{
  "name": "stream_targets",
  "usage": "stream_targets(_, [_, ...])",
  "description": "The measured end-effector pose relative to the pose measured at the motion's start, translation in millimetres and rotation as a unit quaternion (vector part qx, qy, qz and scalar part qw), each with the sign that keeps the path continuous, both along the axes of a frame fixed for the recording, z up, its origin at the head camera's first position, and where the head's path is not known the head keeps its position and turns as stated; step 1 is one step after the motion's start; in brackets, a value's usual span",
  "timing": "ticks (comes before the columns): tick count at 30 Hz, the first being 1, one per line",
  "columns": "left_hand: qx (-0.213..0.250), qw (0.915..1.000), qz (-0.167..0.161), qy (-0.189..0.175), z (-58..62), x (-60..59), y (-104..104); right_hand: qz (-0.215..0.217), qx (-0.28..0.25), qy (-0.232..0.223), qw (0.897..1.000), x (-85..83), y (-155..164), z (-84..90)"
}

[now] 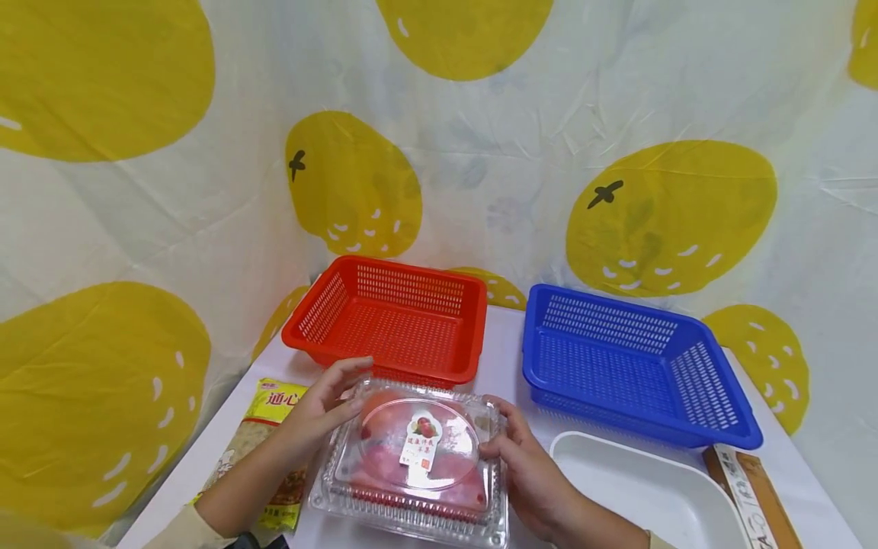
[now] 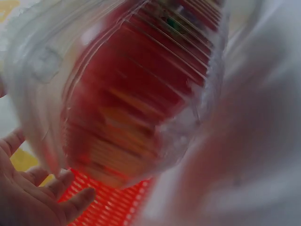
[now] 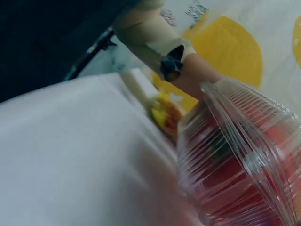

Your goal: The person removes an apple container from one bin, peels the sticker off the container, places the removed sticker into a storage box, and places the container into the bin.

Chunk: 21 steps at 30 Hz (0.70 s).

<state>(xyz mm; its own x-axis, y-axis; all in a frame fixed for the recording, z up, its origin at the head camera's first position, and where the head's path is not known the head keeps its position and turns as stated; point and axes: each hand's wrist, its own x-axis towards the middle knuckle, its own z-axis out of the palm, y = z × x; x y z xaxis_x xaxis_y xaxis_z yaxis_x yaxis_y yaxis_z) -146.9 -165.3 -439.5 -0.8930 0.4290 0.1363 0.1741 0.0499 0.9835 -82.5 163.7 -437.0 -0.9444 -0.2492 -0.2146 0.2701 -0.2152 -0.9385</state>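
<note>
A clear plastic clamshell box [image 1: 449,438] of red, apple-like fruit, with a fruit label on its lid, is held over the near part of the table. My right hand [image 1: 528,473] grips its right side, thumb on the lid and fingers around the edge. At the box's far left corner is my left hand [image 1: 322,415], its fingers spread and fairly straight. The left wrist view shows the blurred box [image 2: 131,94] beside those spread fingers [image 2: 77,205]; contact there is hard to tell. In the right wrist view the box [image 3: 240,165] appears tilted, and the right hand is hidden.
Behind the box stands a red basket [image 1: 473,328]; a blue basket [image 1: 709,389] is at the back right. A white tray [image 1: 569,442] lies at the near right, beside a brown strip-like item [image 1: 754,496]. A yellow food packet [image 1: 274,396] lies under the left forearm.
</note>
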Motion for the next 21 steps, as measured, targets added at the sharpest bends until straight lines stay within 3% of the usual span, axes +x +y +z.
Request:
stream_targets(6, [-0.021, 0.9996, 0.016, 0.009, -14.8, 6.3, -9, 0.02, -0.012, -0.017, 1.0, 14.9, -16, -22.7])
stream_targets(12, [-0.032, 0.9995, 0.003, 0.009, -20.6, 5.2, -14, 0.025, -0.003, -0.03, 0.999, 23.2, -20, -39.2])
stream_targets(15, [-0.025, 0.9996, -0.009, 0.006, -24.4, 6.3, -15, 0.037, 0.021, -0.016, 0.999, 25.3, -18, -43.4])
stream_targets(21, [-0.022, 0.9995, -0.023, 0.004, -28.8, 7.1, -12, 0.057, 0.125, 0.032, 0.99, 23.9, -11, -38.9])
